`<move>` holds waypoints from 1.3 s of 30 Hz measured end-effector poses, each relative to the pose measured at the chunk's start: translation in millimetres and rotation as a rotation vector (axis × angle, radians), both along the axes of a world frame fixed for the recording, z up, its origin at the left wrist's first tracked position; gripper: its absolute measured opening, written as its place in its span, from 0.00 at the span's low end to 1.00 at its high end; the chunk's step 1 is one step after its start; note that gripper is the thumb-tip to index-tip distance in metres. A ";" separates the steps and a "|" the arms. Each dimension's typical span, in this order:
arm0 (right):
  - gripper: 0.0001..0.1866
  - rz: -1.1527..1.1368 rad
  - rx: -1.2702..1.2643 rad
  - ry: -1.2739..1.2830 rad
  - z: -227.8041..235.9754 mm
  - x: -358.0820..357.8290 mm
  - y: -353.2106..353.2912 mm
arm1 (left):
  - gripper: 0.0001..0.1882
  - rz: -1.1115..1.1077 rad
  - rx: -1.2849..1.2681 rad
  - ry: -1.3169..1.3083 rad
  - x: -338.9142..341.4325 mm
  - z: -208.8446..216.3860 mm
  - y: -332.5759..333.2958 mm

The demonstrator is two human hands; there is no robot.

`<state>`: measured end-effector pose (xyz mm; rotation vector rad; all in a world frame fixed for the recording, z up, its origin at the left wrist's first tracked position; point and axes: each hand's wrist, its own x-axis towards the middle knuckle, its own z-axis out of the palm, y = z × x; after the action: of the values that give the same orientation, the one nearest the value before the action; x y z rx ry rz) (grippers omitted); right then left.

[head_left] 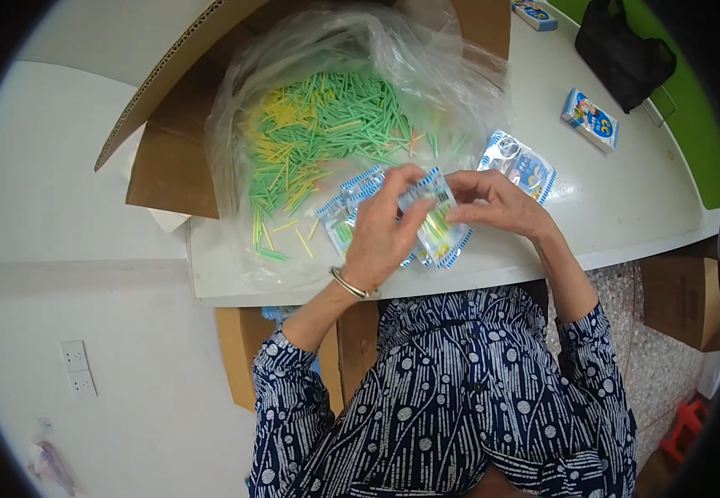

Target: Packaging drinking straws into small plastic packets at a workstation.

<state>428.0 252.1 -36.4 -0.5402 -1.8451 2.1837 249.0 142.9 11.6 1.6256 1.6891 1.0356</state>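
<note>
Above the near edge of the table, my two hands are closed on a small clear pouch [443, 222] with blue-striped ends and yellow-green sticks inside. My left hand [383, 232], with a bangle on its wrist, grips the pouch's left side. My right hand [501, 207] pinches its right edge with bent fingers. More striped pouches [336, 217] lie overlapping under and beside my left hand. Another pouch [534, 176], silvery and blue, lies just beyond my right hand. Past my left hand, many thin green and yellow sticks [335, 116] are heaped in a large clear plastic bag [248, 87].
An open cardboard box [179, 170] stands around the bag on the white table [650, 178]. Small blue-and-white boxes [592, 120] and a black bag [621, 54] sit at the far right. Below the table are cardboard boxes [679, 299] and a red stool [688, 427].
</note>
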 end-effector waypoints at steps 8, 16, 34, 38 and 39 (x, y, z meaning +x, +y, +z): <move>0.39 -0.222 0.763 -0.207 -33.6 1.7 -65.0 | 0.18 0.098 0.255 0.258 20.9 -59.8 -60.1; 0.36 -0.332 0.716 -0.186 -8.6 -13.6 -91.9 | 0.27 0.453 0.239 0.411 -47.7 -40.9 -111.9; 0.29 -0.292 0.627 -0.321 -0.4 -83.2 -69.8 | 0.24 0.499 -0.033 -0.559 -103.1 -59.5 -72.9; 0.30 -0.194 0.568 -0.418 7.5 -94.9 -68.0 | 0.17 0.427 0.005 -0.417 -94.6 -71.8 -66.9; 0.31 -0.218 0.521 -0.384 7.0 -96.8 -71.7 | 0.16 0.433 0.046 -0.290 -97.6 -76.3 -66.4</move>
<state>331.2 180.4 -29.5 -1.0299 -2.3006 1.4471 151.4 76.5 -64.7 1.0868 1.8617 1.4467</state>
